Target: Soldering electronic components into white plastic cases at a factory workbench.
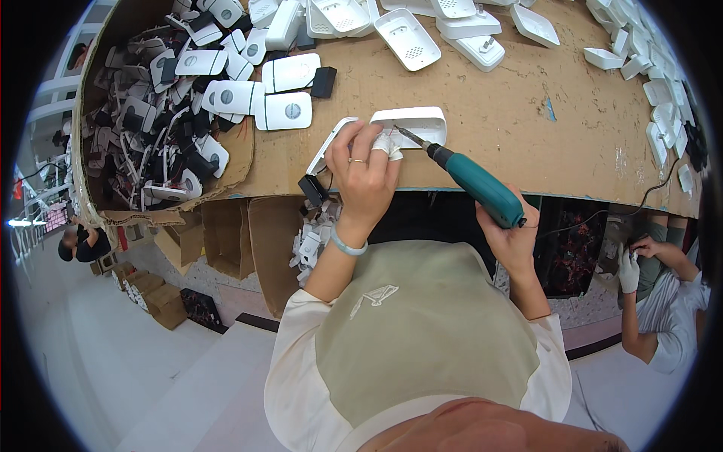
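My right hand (512, 232) is wrapped round the green body of an electric screwdriver (480, 183), whose tip reaches into an open white plastic housing (431, 124) near the table's front edge. At the left end of that housing my left hand (363, 169) has its fingers closed, with white tape on a fingertip. Beside those fingers a white cover (325, 151) stands tilted, and a small black block (312, 190) hangs by it at the edge. The screw under the tip, if any, is too small to make out.
A cardboard box (239, 169) at the left is heaped with white units and black blocks. Several white covers (285, 111) lie beside it. Empty white shells (407, 41) line the back and right (663, 124). A black cable (644, 197) crosses the right edge; another person (663, 301) sits there.
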A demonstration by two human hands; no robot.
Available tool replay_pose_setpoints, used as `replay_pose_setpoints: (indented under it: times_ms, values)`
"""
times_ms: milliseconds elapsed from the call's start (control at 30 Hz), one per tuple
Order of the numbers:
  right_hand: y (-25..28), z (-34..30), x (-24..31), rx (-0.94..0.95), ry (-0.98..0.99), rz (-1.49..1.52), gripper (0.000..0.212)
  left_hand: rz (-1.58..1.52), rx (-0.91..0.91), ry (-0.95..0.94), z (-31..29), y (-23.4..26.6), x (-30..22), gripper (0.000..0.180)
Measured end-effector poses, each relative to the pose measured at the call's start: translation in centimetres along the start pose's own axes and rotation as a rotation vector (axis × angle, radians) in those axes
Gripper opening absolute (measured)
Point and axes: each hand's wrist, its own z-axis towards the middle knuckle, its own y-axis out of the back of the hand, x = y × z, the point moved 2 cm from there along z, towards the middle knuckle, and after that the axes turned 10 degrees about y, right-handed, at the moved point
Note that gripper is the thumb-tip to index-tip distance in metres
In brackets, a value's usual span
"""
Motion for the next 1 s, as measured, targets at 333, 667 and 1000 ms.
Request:
replay_pose_setpoints:
  times_ms: [333,667,1000]
  values:
    - [-0.13,0.05,-0.06,0.01,0.017,-0.021,0.03,-0.005,-0.015,0.015,0.18,-0.05,-0.26,0.022]
    - [0.03,0.15,0.16,0.026,0.004,-0.03,0.03,-0.011,-0.015,0.018,0.14,-0.06,-0.24,0.022]
    - [0.27,0.54,0.61,0.049,0.013,-0.073,0.029,-0.006,-0.027,0.012,0.02,-0.15,-0.17,0.022]
